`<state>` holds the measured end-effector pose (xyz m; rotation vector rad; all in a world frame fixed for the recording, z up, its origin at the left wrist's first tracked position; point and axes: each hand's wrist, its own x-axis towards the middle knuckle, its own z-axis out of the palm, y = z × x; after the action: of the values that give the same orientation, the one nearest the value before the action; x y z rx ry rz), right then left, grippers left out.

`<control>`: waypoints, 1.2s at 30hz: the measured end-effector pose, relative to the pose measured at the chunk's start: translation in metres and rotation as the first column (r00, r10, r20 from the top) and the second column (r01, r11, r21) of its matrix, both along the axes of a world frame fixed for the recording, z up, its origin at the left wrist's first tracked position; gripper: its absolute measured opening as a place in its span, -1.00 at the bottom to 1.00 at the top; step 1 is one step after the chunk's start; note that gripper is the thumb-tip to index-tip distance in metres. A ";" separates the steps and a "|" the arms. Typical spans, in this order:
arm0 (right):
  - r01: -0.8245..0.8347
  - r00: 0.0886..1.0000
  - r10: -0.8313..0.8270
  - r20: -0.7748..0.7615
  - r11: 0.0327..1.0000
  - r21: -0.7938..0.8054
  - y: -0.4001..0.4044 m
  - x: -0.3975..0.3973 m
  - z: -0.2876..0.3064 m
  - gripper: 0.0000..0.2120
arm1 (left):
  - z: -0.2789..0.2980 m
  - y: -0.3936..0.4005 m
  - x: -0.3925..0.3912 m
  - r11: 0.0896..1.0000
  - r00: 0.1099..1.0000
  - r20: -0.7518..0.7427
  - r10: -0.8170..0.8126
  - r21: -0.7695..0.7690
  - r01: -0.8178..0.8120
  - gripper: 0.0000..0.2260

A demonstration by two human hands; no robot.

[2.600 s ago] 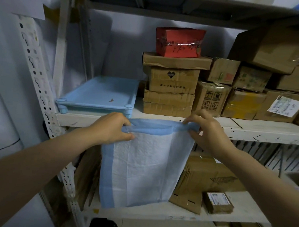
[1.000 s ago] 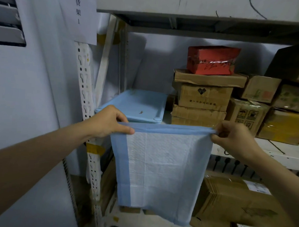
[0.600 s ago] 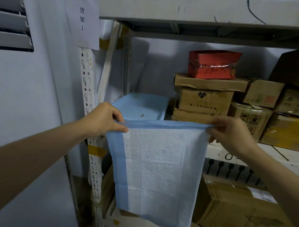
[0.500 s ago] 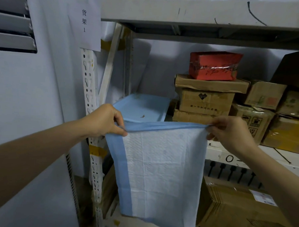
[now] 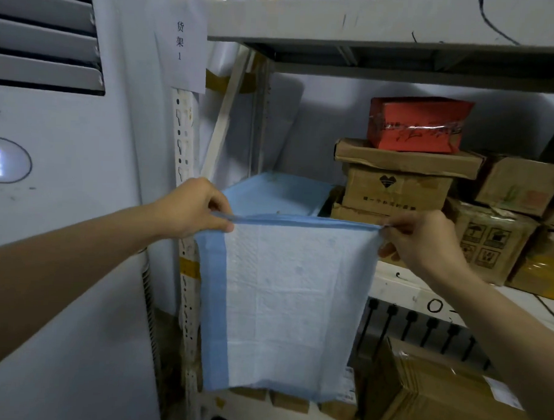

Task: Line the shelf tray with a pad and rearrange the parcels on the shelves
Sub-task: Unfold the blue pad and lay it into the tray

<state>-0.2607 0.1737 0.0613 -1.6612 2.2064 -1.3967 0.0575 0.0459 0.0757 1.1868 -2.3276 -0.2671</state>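
A tall white floor-standing air conditioner (image 5: 63, 200) stood left of the shelving, beside a white paper sign (image 5: 184, 44) taped above.

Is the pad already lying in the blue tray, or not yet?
Not yet. The pad hangs spread below both hands, in front of the blue tray.

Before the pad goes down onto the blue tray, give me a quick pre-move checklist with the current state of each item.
1. Left hand pinches the pad at its top left corner: ok.
2. Right hand pinches the top right corner: ok.
3. Top edge pulled straight between the hands: ok.
4. Pad fully unfolded, hanging flat: ok.
5. Tray free of debris: not ok, a small speck lies near its front.
6. Pad size matches the tray: cannot tell, the pad hides the tray's front.
7. Stacked boxes stand apart from the tray's right side: cannot tell.
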 end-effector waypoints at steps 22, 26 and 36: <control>-0.215 0.965 0.223 0.141 0.974 -0.071 -0.178 0.073 0.039 -0.60 | 0.037 -0.173 -0.055 0.970 0.724 -0.646 0.243 0.170 -0.174 -0.90; -0.158 0.983 0.153 0.097 0.987 0.042 -0.227 0.068 0.033 -0.49 | 0.034 -0.217 -0.073 0.973 0.735 -0.637 0.232 0.169 -0.160 -0.92; 0.146 0.985 -0.095 -0.141 0.898 0.416 -0.326 0.028 -0.006 -0.29 | 0.007 -0.324 -0.121 0.962 0.919 -0.334 0.209 0.240 -0.131 -0.79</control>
<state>-0.2323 -0.1523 0.0555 -1.5015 2.4852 -0.7635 -0.0638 -0.2778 0.0825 1.3108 -1.9018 -0.6288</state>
